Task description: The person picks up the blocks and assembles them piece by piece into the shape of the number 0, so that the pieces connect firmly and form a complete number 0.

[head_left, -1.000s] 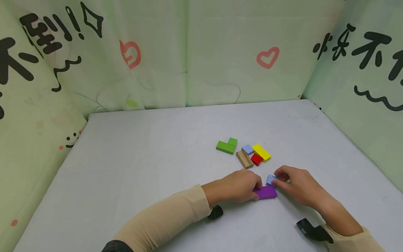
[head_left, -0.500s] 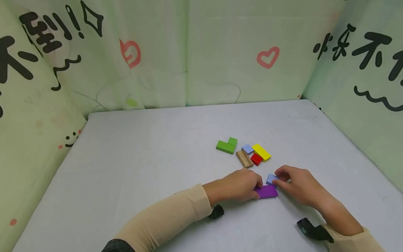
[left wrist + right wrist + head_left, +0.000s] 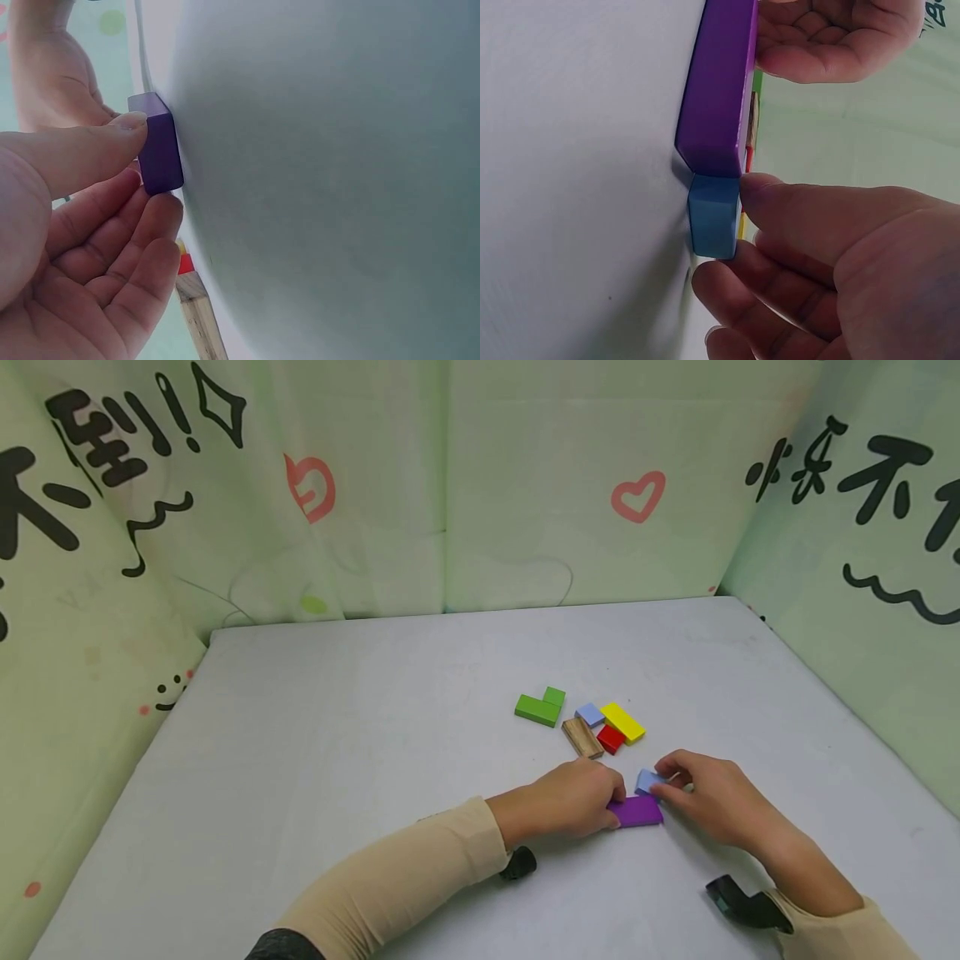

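My left hand (image 3: 567, 799) pinches the left end of a purple rectangular block (image 3: 637, 812) between thumb and fingers. In the left wrist view the thumb lies on one face of the purple block (image 3: 160, 154). My right hand (image 3: 712, 795) pinches a small light blue block (image 3: 647, 782) at the far right corner of the purple one. Seen from the right wrist, the blue block (image 3: 714, 217) meets the end of the purple block (image 3: 718, 90). Both blocks are at the table surface, and fingers partly cover each.
Beyond the hands lies a loose group: an L-shaped green piece (image 3: 537, 710), another light blue block (image 3: 590, 715), a yellow block (image 3: 623, 723), a red block (image 3: 611, 739) and a brown wooden block (image 3: 582, 739). A printed curtain (image 3: 525, 485) surrounds the white table (image 3: 337, 735).
Both hands have shifted slightly away from the person, toward the group of blocks, carrying the purple and light blue blocks along. The other blocks have stayed in place.
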Demonstrator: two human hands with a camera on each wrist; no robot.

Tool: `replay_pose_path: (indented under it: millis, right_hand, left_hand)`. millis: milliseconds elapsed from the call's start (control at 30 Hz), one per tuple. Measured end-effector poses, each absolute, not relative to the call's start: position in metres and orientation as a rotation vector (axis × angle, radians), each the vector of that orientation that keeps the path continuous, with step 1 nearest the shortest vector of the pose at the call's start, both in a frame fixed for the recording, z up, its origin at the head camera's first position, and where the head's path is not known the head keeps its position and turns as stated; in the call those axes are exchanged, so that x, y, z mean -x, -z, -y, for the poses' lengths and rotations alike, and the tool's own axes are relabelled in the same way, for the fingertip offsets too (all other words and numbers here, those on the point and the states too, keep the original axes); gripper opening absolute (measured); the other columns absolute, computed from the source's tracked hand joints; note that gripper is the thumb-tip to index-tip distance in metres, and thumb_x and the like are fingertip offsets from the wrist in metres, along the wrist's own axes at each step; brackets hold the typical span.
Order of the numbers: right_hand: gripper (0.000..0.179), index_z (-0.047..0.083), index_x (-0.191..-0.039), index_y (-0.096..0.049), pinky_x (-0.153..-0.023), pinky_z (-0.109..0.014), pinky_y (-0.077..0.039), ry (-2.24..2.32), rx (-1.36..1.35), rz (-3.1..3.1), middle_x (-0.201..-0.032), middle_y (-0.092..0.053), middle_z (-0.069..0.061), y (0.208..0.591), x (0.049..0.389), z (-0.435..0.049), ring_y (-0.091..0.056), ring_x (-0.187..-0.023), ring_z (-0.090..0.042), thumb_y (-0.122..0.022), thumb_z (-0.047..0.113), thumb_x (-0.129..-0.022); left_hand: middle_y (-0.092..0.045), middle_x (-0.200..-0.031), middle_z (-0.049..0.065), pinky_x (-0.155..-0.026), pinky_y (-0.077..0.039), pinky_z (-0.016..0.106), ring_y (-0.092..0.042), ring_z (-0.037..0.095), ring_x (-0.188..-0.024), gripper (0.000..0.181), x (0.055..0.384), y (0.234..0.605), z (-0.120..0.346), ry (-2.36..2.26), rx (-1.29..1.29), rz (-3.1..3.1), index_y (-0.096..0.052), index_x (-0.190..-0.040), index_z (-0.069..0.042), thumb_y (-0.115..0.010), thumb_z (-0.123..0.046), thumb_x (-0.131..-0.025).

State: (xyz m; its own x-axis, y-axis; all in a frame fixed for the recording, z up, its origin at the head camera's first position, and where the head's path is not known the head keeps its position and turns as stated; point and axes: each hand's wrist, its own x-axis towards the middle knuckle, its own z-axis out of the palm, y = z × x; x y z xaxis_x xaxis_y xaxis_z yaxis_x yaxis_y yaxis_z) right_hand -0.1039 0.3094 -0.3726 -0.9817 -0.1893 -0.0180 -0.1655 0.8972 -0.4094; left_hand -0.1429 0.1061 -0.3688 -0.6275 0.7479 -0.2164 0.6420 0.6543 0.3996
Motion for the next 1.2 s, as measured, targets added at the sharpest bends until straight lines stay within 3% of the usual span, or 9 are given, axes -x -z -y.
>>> replay_pose_path:
  millis: [700, 1200]
  right_hand:
    - [0.045, 0.002, -0.118, -0.066, -0.083, -0.057, -0.050, 0.629, 0.278, -2.996, -0.106, -0.067, -0.012, 0.3698, 0.0977, -0.3042, -0.061, -0.099, -0.035, -0.080, 0.029, -0.085]
    - [0.034, 0.003, -0.113, -0.070, -0.090, -0.060, -0.047, 0.656, 0.352, -3.011, -0.109, -0.069, -0.011, 0.3694, 0.0959, -0.3005, -0.062, -0.106, -0.038, -0.079, 0.021, -0.086]
  left_hand:
    - [-0.066, -0.097, -0.012, -0.078, -0.045, 0.016, -0.055, 0.003, -0.083, 0.032, 0.1444, 0.3707, -0.1078, -0.393, -1.081, -2.518, -0.072, -0.119, -0.019, -0.077, -0.030, -0.090]
    - [-0.067, -0.098, -0.011, -0.078, -0.045, 0.016, -0.055, 0.004, -0.083, 0.032, 0.1431, 0.3696, -0.1060, -0.410, -1.079, -2.512, -0.072, -0.119, -0.017, -0.078, -0.028, -0.090]
